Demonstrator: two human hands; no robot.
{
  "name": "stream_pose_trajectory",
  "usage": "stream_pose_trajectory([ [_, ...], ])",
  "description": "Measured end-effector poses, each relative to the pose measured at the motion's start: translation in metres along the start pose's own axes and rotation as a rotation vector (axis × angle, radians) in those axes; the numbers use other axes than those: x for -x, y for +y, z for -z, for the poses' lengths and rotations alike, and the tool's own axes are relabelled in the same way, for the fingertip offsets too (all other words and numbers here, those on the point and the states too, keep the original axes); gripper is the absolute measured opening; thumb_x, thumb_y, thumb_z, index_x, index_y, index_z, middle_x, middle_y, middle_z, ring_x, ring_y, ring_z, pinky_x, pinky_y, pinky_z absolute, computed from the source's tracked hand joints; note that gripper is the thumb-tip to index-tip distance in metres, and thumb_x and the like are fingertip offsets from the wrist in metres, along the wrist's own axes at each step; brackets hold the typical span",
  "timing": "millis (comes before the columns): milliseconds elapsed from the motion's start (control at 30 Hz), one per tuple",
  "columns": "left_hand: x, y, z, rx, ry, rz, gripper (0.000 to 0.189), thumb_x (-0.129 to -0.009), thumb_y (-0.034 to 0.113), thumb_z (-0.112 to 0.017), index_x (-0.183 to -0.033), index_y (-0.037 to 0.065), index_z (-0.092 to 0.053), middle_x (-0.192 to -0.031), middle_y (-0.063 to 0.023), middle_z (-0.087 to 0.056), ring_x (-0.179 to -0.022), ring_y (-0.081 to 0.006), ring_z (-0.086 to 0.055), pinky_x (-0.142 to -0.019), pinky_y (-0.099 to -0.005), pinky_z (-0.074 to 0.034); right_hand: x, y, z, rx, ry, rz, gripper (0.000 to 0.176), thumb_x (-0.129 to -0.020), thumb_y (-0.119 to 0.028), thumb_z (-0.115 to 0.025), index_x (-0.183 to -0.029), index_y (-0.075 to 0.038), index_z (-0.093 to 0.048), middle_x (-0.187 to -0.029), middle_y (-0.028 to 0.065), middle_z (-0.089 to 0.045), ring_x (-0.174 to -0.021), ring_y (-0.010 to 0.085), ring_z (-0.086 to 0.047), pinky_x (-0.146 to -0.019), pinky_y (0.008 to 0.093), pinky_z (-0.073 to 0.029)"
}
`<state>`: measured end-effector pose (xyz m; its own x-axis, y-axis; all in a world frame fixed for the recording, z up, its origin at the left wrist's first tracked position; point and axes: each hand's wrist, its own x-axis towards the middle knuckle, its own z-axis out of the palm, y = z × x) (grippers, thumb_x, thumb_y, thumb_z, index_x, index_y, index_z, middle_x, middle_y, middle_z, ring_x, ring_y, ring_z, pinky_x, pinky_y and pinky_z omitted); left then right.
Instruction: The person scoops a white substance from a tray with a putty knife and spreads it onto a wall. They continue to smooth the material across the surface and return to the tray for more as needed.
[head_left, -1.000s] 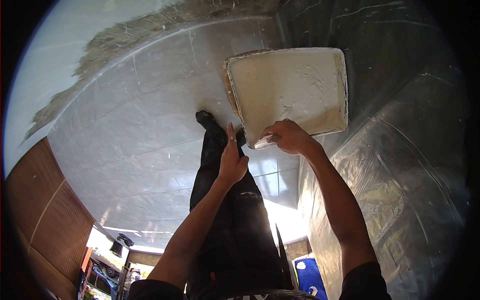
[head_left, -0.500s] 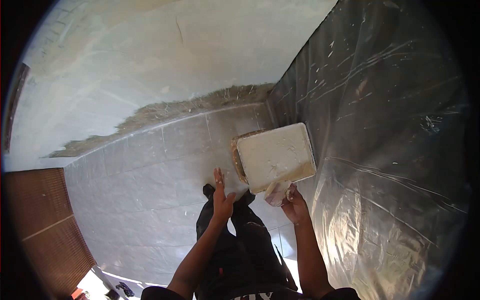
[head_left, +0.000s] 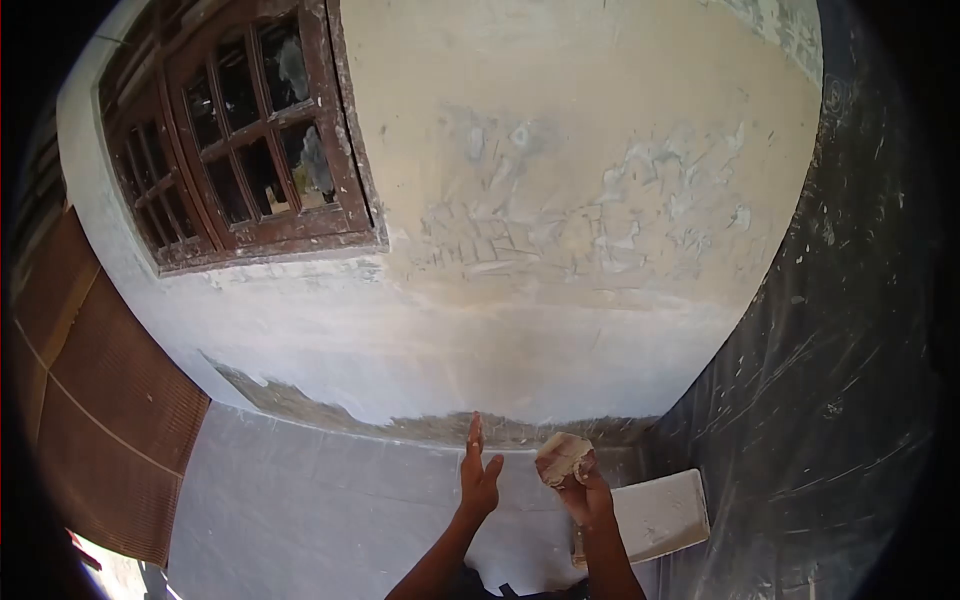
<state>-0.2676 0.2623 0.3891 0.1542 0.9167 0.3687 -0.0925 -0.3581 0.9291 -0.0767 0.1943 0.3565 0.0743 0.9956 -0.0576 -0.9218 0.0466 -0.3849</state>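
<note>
My left hand is raised in front of the wall, its fingers stretched upward and the thumb apart, with nothing in it. White smears show on its fingers. In my right hand is a flat, plaster-smeared piece, pale with pinkish patches; its exact kind is hard to make out. Below and to the right of that hand, a rectangular tub of whitish plaster stands on the floor, partly hidden by my right forearm. Ahead is the wall, with rough plaster marks on its upper part.
At upper left is a brown wooden window with several panes. Dark plastic sheeting hangs along the right side. A brown ribbed panel stands at the left. Grey covering lies on the floor below the wall.
My view has tilted up from the floor to the wall and window. My right hand has lifted the smeared piece away from the tub's edge. My left hand stays open.
</note>
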Motion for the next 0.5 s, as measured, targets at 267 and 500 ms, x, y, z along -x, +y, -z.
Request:
stream_pose_trajectory([
  [267, -0.102, 0.06, 0.152, -0.152, 0.067, -0.256, 0.074, -0.09, 0.004, -0.05, -0.155, -0.008, -0.017, -0.164, -0.0262, -0.018, -0.154, -0.0373, -0.016, -0.124, -0.046, -0.014, -0.112, 0.108, -0.135, -0.012, -0.168, 0.018, 0.05, -0.092, -0.004, -0.061, -0.141, -0.007, -0.048, -0.137, 0.0135, -0.058, -0.125, 0.0311, -0.059, -0.101, 0.0436, -0.052],
  [500, -0.215, 0.067, 0.19, -0.219, 0.084, -0.482, 0.068, -0.096, 0.012, -0.053, -0.153, -0.008, -0.023, -0.163, -0.0262, -0.02, -0.152, -0.0399, -0.02, -0.122, -0.049, -0.018, -0.198, 0.079, -0.252, 0.734, -0.193, 0.529, 0.04, -0.096, 0.008, -0.046, -0.135, 0.004, -0.054, -0.128, 0.0165, -0.064, -0.119, 0.0274, -0.062, -0.102, 0.0365, -0.047],
])
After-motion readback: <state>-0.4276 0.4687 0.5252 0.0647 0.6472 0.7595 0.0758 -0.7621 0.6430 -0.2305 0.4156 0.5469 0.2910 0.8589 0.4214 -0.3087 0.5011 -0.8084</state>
